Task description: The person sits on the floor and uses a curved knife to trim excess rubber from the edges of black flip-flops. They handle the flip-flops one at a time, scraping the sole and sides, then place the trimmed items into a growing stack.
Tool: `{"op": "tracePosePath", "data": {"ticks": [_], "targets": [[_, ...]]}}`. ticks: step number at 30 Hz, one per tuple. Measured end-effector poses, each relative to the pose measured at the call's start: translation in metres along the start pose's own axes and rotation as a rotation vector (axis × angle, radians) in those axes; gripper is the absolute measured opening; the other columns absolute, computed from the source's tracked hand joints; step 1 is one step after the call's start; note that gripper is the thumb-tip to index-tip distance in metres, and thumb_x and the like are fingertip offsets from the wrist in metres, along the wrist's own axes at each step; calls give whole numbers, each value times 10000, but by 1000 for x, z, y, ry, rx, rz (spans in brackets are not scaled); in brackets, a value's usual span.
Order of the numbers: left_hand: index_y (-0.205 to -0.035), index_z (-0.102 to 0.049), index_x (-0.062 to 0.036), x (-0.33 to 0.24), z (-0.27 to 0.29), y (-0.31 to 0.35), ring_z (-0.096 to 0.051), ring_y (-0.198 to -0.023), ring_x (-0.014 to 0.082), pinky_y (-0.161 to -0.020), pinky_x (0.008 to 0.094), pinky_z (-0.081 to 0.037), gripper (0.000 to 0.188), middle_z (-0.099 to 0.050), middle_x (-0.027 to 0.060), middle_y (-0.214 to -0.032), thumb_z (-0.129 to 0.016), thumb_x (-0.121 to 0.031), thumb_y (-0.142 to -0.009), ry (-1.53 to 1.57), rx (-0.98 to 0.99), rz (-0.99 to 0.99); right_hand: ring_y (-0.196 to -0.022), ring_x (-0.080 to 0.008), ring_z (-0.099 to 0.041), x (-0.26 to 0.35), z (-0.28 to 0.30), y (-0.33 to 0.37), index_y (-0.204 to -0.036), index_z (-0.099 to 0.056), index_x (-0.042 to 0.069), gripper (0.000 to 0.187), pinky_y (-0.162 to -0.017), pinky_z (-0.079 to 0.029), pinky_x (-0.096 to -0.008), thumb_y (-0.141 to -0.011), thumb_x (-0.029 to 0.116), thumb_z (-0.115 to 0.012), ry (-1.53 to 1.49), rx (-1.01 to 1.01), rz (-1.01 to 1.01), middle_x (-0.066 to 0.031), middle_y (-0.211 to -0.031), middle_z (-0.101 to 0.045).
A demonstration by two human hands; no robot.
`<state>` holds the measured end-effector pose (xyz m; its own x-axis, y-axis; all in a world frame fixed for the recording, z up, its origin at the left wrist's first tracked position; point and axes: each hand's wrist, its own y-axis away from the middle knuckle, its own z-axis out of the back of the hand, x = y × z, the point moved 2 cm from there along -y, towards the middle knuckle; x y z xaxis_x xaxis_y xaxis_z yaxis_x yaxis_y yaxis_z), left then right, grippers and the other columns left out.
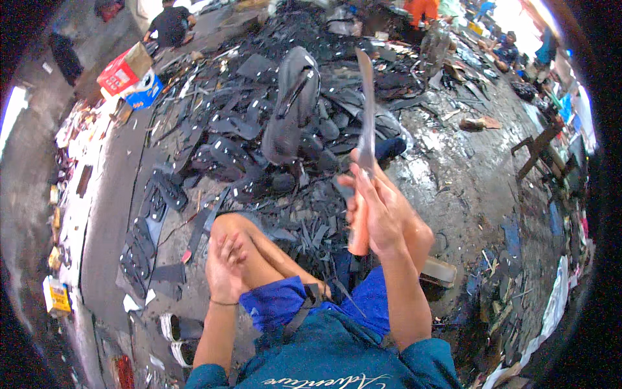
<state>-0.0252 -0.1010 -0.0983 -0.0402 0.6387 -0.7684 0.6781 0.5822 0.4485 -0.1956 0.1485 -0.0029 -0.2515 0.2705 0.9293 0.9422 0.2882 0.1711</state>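
My right hand [382, 214] is closed round the orange-tan handle of a long knife [367, 104], whose narrow, worn blade points up and away from me. My left hand [227, 262] lies against my left knee with its fingers loosely bent and apart, and nothing shows in it. Ahead of me, a dark flip-flop [290, 107] stands out above a heap of black flip-flops [233, 123], toe end up. It looks larger than the others; whether it touches the heap I cannot tell.
Black rubber scraps [314, 233] litter the floor between my legs. Several more flip-flops [137, 256] lie to the left. A red and blue carton [133, 78] stands far left. A wooden block [439, 272] sits beside my right leg. Other people [171, 26] are farther back.
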Motion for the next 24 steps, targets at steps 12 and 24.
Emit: {"op": "tracePosePath", "data": {"ticks": [12,24], "targets": [[-1381,-366,-84,-7,137,-86,-492,-1184,211,-965,346,-413,587,-492,45,-1361,-495,-449,-940,-29,-181,-120,-1048,-419,-520,-168,296,195,-1374,-320,-74,648,-919,-431,-467,-803,96,-572,1440,-988,-154,-293,-1182,-505],[-1393,-368,-48,7,168,-94,-515,-1108,209,-876,340,-452,563,-495,96,-1344,-516,-363,-951,-83,55,-37,-1078,-426,-471,-279,290,203,-1393,-254,-88,879,-941,-403,-464,-694,172,-718,1207,-865,-278,-273,-1150,-505]]}}
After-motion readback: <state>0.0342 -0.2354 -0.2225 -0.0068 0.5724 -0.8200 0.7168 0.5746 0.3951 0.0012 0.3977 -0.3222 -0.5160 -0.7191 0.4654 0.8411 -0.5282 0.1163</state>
